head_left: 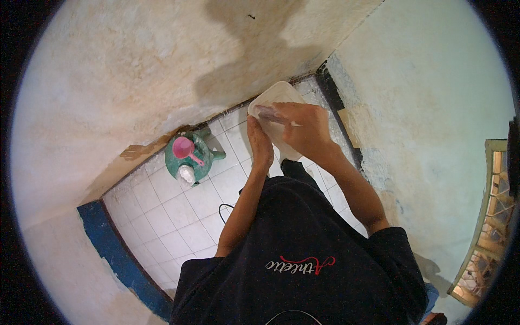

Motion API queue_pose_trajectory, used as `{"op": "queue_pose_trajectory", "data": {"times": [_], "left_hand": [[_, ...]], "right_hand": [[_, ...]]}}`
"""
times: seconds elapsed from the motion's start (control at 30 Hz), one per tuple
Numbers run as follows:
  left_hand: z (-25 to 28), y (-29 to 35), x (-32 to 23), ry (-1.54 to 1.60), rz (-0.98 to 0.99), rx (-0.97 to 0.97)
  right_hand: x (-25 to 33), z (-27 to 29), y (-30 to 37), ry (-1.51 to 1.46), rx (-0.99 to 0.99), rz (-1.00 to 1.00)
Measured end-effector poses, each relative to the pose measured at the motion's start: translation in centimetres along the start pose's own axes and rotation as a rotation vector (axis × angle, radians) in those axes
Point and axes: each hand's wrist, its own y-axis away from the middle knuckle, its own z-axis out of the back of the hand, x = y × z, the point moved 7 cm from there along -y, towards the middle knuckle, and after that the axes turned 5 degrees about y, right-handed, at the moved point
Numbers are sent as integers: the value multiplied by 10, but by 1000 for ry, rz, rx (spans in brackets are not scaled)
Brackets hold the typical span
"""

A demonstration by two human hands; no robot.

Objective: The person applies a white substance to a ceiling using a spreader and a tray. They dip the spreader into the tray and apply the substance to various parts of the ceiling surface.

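Grips a blurred purplish tool in the tightly curled fingers of the right hand, over a whitish tub; lays the left hand along the tub's left side, with fingers extended; cannot tell whether clasping; has the tub near the wall corner; has a green stool leftward on white floor tiles, bearing a pink dipper and white bundle.

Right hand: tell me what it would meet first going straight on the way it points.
The right hand, with its blurred dark tool leading, would probably meet the far-left inner wall of the pale container first; depth is unclear, so it might pass over the rim.
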Motion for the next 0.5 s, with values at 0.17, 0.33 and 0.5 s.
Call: {"op": "queue_pose_trajectory", "data": {"times": [0.17, 0.33, 0.5], "left_hand": [[2, -1, 16, 254, 129, -80], [2, -1, 21, 305, 98, -80], [-4, 1, 23, 411, 140, -123]], "right_hand": [[-23, 0, 16, 113, -86, -205], [-26, -18, 27, 138, 25, -222], [-30, 13, 26, 18, -191, -242]]}}
